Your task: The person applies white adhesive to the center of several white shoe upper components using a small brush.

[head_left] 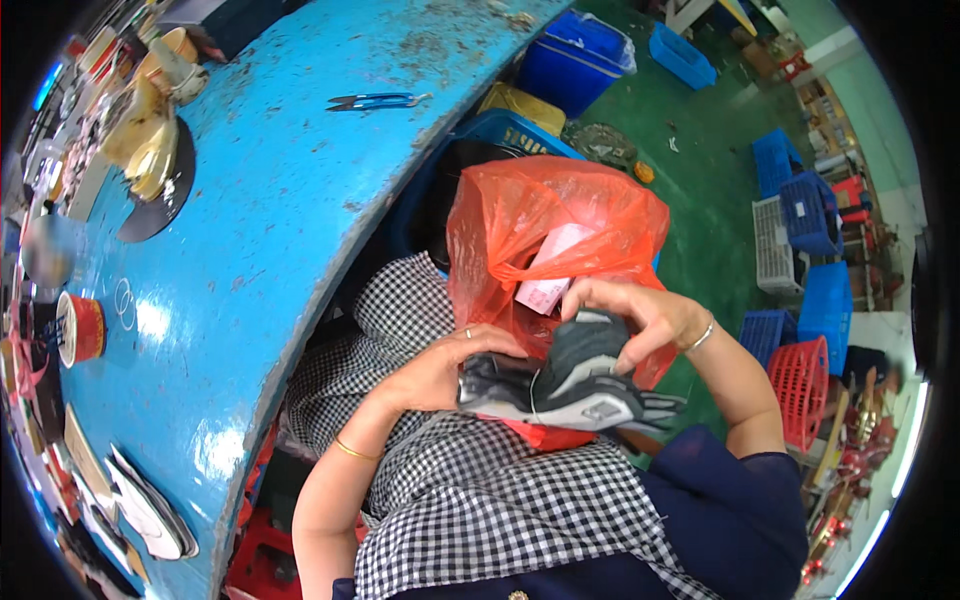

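Observation:
A bundle of black and grey cut pieces (545, 395), which look like shoe-upper parts, is held over my lap with a thin white band around its middle. My left hand (450, 365) grips the bundle's left end, its fingertips partly hidden behind it. Thumb and fingers of my right hand (645, 318) close around the dark folded part at the upper right. Just beyond my hands, an orange-red plastic bag (560, 195) stands with its sides bunched. Inside it or against its wall shows a pink printed packet (550, 280).
To my left, a worn blue table (270, 200) carries thread snips (375, 101), a red tub (80, 328) and stacked flat pieces (150, 505). Blue bins (575, 60) stand past its edge. Along the right wall sit several crates, including a red basket (800, 390).

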Demonstrator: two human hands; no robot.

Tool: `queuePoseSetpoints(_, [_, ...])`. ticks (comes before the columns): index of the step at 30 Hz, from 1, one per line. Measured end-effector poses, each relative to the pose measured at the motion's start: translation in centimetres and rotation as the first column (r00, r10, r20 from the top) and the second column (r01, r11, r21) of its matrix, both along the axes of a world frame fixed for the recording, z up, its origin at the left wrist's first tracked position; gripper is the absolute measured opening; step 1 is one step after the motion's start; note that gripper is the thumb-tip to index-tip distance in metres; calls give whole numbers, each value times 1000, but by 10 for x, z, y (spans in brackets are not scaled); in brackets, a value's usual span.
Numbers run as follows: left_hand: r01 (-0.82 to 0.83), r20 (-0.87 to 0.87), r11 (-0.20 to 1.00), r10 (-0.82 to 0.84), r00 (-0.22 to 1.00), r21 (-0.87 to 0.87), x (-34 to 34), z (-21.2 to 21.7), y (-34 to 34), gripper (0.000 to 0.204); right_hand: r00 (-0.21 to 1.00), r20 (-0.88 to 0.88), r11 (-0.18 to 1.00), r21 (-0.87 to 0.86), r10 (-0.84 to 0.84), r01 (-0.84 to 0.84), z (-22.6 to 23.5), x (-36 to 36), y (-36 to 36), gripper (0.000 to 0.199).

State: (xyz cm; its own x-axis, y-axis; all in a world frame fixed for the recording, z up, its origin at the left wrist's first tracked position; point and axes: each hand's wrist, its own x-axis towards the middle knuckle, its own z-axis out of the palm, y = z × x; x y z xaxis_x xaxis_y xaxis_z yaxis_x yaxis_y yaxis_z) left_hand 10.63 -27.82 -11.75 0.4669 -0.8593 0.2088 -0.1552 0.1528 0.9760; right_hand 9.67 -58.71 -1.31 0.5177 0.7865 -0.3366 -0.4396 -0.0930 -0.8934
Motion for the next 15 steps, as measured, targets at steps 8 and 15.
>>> queuePoseSetpoints(8, [-395, -440, 913, 399, 805, 105, -13, 49, 106, 96, 999, 37, 986, 166, -14, 7, 61, 93, 112, 97])
queuePoseSetpoints(15, [-906, -781, 393, 512, 356, -156, -79, 82, 174, 72, 992, -124, 937, 349, 35, 10, 58, 140, 280, 42])
